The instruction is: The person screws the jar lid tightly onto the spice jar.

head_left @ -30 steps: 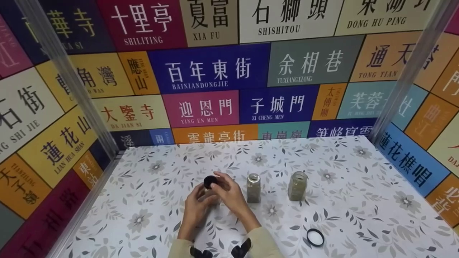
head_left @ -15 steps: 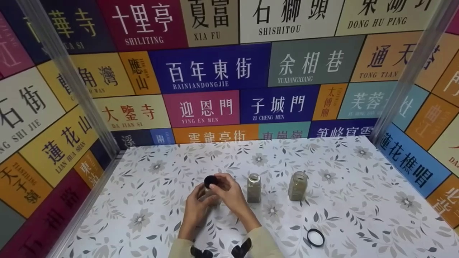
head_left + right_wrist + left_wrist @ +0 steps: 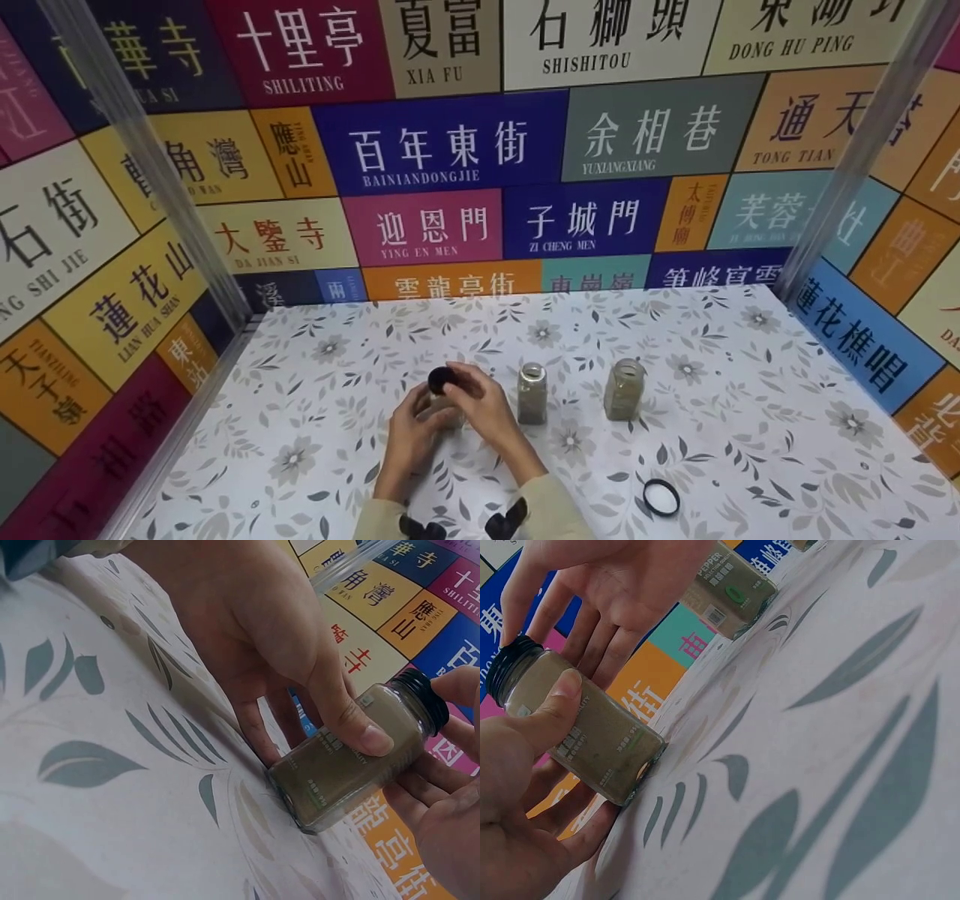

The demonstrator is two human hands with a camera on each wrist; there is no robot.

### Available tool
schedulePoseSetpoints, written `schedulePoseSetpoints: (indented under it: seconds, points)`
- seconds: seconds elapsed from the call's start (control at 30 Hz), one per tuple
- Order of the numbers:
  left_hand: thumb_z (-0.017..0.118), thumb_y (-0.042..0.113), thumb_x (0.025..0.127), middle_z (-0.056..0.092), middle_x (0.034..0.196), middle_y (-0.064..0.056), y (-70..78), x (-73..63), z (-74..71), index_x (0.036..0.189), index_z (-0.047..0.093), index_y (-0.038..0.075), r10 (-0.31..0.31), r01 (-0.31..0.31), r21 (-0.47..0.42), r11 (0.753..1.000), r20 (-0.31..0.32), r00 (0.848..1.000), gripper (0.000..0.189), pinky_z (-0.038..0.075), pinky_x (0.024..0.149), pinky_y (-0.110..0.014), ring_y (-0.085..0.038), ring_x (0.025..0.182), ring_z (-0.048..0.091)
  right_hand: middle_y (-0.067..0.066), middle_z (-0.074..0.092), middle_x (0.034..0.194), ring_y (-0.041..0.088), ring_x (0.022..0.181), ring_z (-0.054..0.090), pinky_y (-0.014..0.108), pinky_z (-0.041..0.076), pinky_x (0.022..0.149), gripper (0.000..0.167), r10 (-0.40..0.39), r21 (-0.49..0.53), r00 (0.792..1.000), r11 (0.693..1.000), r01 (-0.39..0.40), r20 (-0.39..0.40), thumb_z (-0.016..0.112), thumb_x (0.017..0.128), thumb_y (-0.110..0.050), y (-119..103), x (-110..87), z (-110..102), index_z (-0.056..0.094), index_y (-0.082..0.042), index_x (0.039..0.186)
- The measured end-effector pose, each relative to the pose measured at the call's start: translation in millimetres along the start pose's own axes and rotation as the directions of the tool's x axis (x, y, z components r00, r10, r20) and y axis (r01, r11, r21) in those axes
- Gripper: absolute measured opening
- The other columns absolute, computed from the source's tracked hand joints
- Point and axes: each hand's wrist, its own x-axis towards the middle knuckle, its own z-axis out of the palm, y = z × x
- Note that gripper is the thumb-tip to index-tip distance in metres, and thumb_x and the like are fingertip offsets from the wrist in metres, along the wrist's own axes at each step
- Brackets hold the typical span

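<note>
A glass spice jar (image 3: 592, 727) of grey-brown powder stands on the table, its black screw lid (image 3: 441, 380) on its mouth. My left hand (image 3: 411, 442) grips the jar's body, thumb (image 3: 559, 701) across the label. Fingertips of my right hand (image 3: 484, 405) pinch the lid from above, seen also in the right wrist view, where the lid's ribbed side (image 3: 421, 699) shows. In the head view the hands hide most of the jar. To the right stand two similar jars without lids, a nearer jar (image 3: 532, 397) and a farther jar (image 3: 624, 394).
A loose black lid (image 3: 661, 498) lies with its white inside up at the front right. The table (image 3: 322, 405) has a flowered white cover. Sign-printed walls (image 3: 450, 150) close it in at the back and sides, with clear corner strips (image 3: 847, 165).
</note>
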Motion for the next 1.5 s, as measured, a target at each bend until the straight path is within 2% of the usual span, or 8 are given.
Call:
schedulePoseSetpoints:
  seconds: [0.2,0.33,0.6,0.83,1.0,1.13,1.3,1.5]
  points:
    - [0.078,0.018,0.086,0.058,0.141,-0.024,-1.1,-0.1,1.2,0.142,0.052,0.002,0.005,-0.005,-0.02,1.0,-0.006,1.0,0.064,0.05,0.107,-0.048,-0.04,0.129,0.058,0.024,0.065,0.127,0.034,0.124,0.061,0.037,0.049,0.109,0.04,0.01,0.029,1.0,1.0,-0.01,-0.012,0.069,0.094,-0.012,-0.3,-0.5,1.4,0.059,0.004,0.129]
    - [0.079,0.019,0.085,0.058,0.14,-0.025,-6.7,2.1,0.9,0.141,0.053,0.0,0.014,-0.014,-0.004,1.0,-0.013,1.0,0.065,0.051,0.106,-0.047,-0.041,0.128,0.059,0.023,0.066,0.125,0.032,0.121,0.063,0.037,0.051,0.107,0.04,0.027,0.033,1.0,0.999,-0.026,-0.017,0.072,0.092,-0.012,-0.3,-0.2,2.2,0.059,0.002,0.127]
    - [0.079,0.017,0.085,0.059,0.137,-0.027,-6.7,2.1,0.3,0.141,0.051,-0.003,0.029,-0.029,-0.004,1.0,-0.006,1.0,0.066,0.051,0.105,-0.047,-0.041,0.125,0.061,0.025,0.063,0.131,0.035,0.124,0.061,0.024,0.05,0.102,0.049,0.025,0.04,1.0,0.999,-0.025,0.018,0.067,0.095,-0.012,-0.9,-0.6,0.3,0.052,0.0,0.14]
    - [0.079,0.018,0.084,0.06,0.137,-0.026,-6.4,2.0,0.1,0.141,0.052,-0.002,0.027,-0.027,0.024,0.999,-0.011,1.0,0.066,0.048,0.108,-0.05,-0.041,0.126,0.06,0.025,0.061,0.133,0.036,0.126,0.059,0.032,0.049,0.108,0.046,-0.014,0.02,0.999,1.0,0.014,0.035,0.066,0.096,-0.01,0.0,-1.4,0.0,0.054,0.003,0.138]
    - [0.08,0.02,0.084,0.061,0.137,-0.024,-6.5,2.4,0.3,0.14,0.054,0.002,0.018,-0.017,0.038,0.999,-0.023,1.0,0.064,0.049,0.107,-0.05,-0.04,0.125,0.061,0.023,0.064,0.129,0.032,0.123,0.061,0.029,0.051,0.104,0.042,0.003,0.024,1.0,1.0,-0.004,0.014,0.07,0.093,-0.01,-0.9,-0.6,1.7,0.058,0.004,0.131]
    - [0.079,0.018,0.086,0.061,0.138,-0.024,-7.9,3.3,0.6,0.14,0.054,0.003,0.016,-0.016,0.011,1.0,-0.01,1.0,0.062,0.051,0.105,-0.048,-0.039,0.125,0.061,0.022,0.065,0.126,0.03,0.123,0.062,0.035,0.05,0.108,0.042,0.014,0.033,1.0,0.999,-0.014,0.005,0.072,0.091,-0.011,-1.6,-0.4,2.3,0.058,0.002,0.128]
    - [0.078,0.017,0.086,0.06,0.138,-0.026,-8.2,3.4,-0.1,0.141,0.053,0.001,0.023,-0.023,0.007,1.0,-0.002,1.0,0.063,0.052,0.104,-0.047,-0.04,0.125,0.061,0.024,0.063,0.129,0.034,0.125,0.06,0.04,0.049,0.11,0.047,0.007,0.019,1.0,1.0,-0.007,0.025,0.07,0.094,-0.013,-0.2,-1.1,1.0,0.054,0.002,0.135]
    - [0.08,0.02,0.084,0.058,0.14,-0.027,-7.0,2.2,-0.9,0.141,0.052,-0.001,0.016,-0.016,0.033,0.999,-0.003,1.0,0.066,0.053,0.103,-0.045,-0.042,0.127,0.059,0.027,0.059,0.136,0.038,0.129,0.057,0.038,0.047,0.11,0.047,-0.01,0.019,0.999,1.0,0.009,0.05,0.065,0.097,-0.012,1.2,-0.7,0.4,0.053,0.005,0.139]
